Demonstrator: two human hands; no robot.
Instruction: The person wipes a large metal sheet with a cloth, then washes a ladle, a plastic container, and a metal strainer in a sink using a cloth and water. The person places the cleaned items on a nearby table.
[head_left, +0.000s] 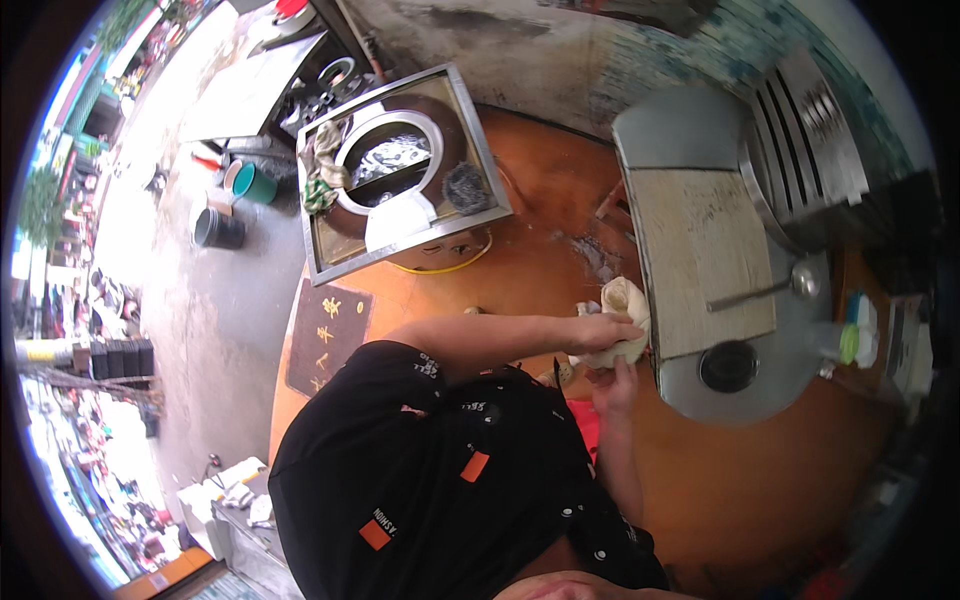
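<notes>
My left hand (602, 333) grips a bunched cream cloth (628, 296) from above. My right hand (615, 387) holds its lower edge from beneath, fingers pointing up into the folds. The bundle hangs beside the near edge of a grey metal counter, and I cannot tell whether it touches it. A pale wooden board (697, 225) lies on that counter. Across the board rests a steel ladle (750, 294). A dark round dish or lid (729, 367) is set in the counter's rounded end (739, 409).
A steel-framed stand (409, 255) holds a ring around a water-filled basin (390, 161), with rags (328, 154) and a grey scourer (466, 187). A slotted steel cover (806, 127) stands beyond the counter. On the floor are a doormat (328, 337), a teal bucket (255, 184) and black buckets (219, 229).
</notes>
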